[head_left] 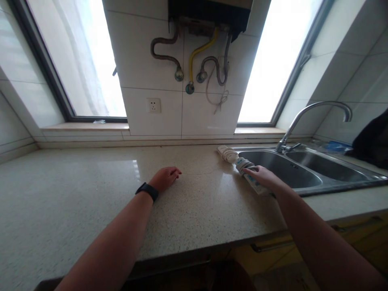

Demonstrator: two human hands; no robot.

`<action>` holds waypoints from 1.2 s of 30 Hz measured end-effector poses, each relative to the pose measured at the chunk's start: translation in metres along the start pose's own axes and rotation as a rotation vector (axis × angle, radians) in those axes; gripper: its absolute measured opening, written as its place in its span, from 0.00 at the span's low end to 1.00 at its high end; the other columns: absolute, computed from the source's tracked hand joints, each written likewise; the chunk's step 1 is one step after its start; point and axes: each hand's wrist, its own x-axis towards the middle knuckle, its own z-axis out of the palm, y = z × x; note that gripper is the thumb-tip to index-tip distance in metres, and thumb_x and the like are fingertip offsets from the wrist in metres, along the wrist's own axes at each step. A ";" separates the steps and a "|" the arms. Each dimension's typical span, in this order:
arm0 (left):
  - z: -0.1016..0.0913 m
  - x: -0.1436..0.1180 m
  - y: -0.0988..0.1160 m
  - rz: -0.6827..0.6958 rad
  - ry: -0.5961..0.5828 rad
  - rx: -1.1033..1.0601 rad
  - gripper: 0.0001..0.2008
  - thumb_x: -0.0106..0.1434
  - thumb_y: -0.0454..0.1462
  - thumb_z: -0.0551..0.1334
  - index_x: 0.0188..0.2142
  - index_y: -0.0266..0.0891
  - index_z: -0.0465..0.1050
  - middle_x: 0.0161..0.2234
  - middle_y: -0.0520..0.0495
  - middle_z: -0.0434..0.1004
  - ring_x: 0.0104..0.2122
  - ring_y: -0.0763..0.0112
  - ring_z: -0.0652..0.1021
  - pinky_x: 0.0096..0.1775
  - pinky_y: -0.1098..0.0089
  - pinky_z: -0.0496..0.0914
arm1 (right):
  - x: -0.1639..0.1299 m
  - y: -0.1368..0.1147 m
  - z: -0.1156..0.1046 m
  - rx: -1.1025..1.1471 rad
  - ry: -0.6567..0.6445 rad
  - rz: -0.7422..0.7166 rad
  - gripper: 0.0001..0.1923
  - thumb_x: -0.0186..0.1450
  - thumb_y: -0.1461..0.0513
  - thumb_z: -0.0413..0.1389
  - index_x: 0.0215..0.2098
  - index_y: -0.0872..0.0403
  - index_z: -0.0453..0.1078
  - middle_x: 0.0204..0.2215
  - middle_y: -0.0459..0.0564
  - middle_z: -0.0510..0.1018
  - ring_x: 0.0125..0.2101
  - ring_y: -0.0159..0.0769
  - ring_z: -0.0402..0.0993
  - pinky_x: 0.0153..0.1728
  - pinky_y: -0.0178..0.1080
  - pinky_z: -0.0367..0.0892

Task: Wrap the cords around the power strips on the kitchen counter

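white tube point(249, 174) grasped by right hand point(263, 176), left hand point(164, 178) released on one countertop point(75, 194)

Speckled countertop point(91, 194) bears a tube point(249, 174) and white bundle point(228, 153).

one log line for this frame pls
left hand: resting on counter, holds nothing | right hand: on tube by sink | faucet: no water seen

No legible text, brand or number in view. The bottle point(249, 174) under the right hand point(262, 176) carries a printed label, too blurred to read.
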 end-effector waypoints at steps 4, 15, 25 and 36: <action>0.000 0.000 0.002 -0.001 0.000 -0.006 0.17 0.68 0.41 0.52 0.42 0.37 0.77 0.36 0.43 0.80 0.35 0.65 0.78 0.38 0.69 0.67 | -0.011 -0.002 -0.002 -0.046 -0.015 -0.050 0.32 0.57 0.43 0.60 0.46 0.61 0.75 0.33 0.60 0.80 0.30 0.43 0.78 0.29 0.37 0.66; 0.006 0.003 0.002 0.025 0.035 -0.187 0.14 0.67 0.43 0.56 0.40 0.38 0.78 0.36 0.43 0.78 0.36 0.63 0.76 0.40 0.65 0.66 | -0.054 -0.096 0.021 -0.012 0.205 -0.330 0.29 0.60 0.42 0.59 0.54 0.47 0.73 0.38 0.53 0.81 0.39 0.49 0.78 0.37 0.43 0.69; 0.009 0.009 0.018 -0.076 0.206 -1.124 0.31 0.66 0.55 0.58 0.61 0.43 0.58 0.57 0.36 0.68 0.47 0.60 0.77 0.48 0.59 0.72 | -0.078 -0.229 0.099 -0.045 0.480 -0.852 0.31 0.62 0.50 0.63 0.61 0.49 0.65 0.64 0.57 0.61 0.47 0.47 0.75 0.41 0.46 0.72; 0.008 0.007 0.027 -0.270 0.356 -1.160 0.27 0.64 0.50 0.61 0.59 0.43 0.62 0.53 0.41 0.72 0.44 0.63 0.78 0.42 0.65 0.74 | -0.079 -0.216 0.132 0.641 0.015 -0.961 0.32 0.67 0.54 0.57 0.65 0.47 0.51 0.61 0.59 0.61 0.34 0.33 0.76 0.29 0.36 0.74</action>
